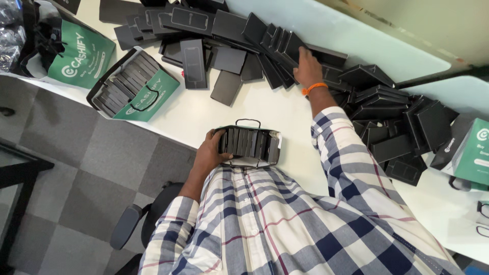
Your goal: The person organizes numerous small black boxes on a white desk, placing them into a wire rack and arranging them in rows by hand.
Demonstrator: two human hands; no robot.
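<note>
On the white bench (193, 119), the left hand (210, 153) grips a bag of black boxes (249, 145) steady at the belly, while the right hand (307, 69) reaches to 12 o'clock, fingers touching the black box pile (277, 43).

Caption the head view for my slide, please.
Left hand steadies a bag of black boxes; right hand reaches into the box pile.

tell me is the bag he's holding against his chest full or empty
Full: the paper bag steadied by the left hand shows a packed row of dark flat boxes standing on edge across its open mouth.
</note>
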